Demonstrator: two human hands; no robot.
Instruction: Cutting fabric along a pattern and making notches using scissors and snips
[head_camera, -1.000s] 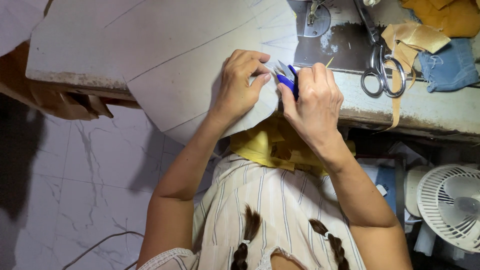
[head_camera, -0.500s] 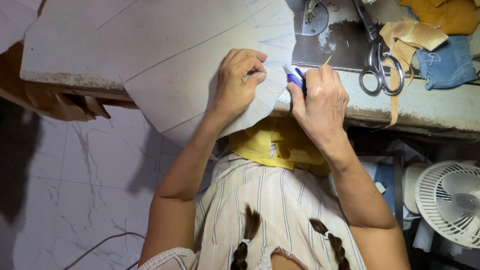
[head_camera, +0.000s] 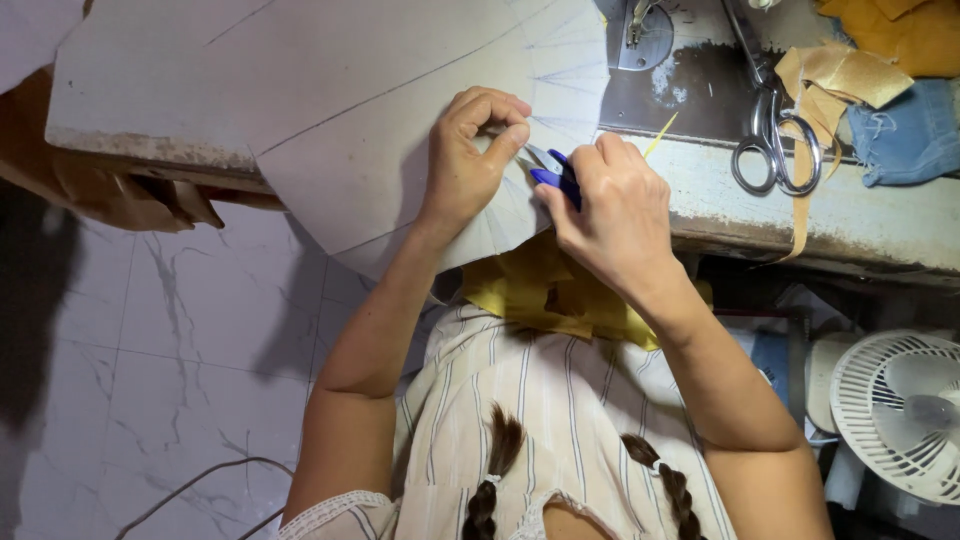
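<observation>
**Even light above, gloom below**

The white fabric (head_camera: 330, 110) is brightly and softly lit from above. Deep shadow is cast under the table edge (head_camera: 850, 240) and across the marble floor (head_camera: 150, 380). Focus is held sharply throughout; no glare is seen.

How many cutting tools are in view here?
2: blue-handled snips in the right hand at the white fabric; large metal scissors lying on the table. Others may be hidden.

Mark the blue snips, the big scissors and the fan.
blue snips (head_camera: 556, 178), head view, blue handle beside the right hand's fingers.
big scissors (head_camera: 768, 152), head view, finger loops.
fan (head_camera: 903, 413), head view, white grille.
</observation>
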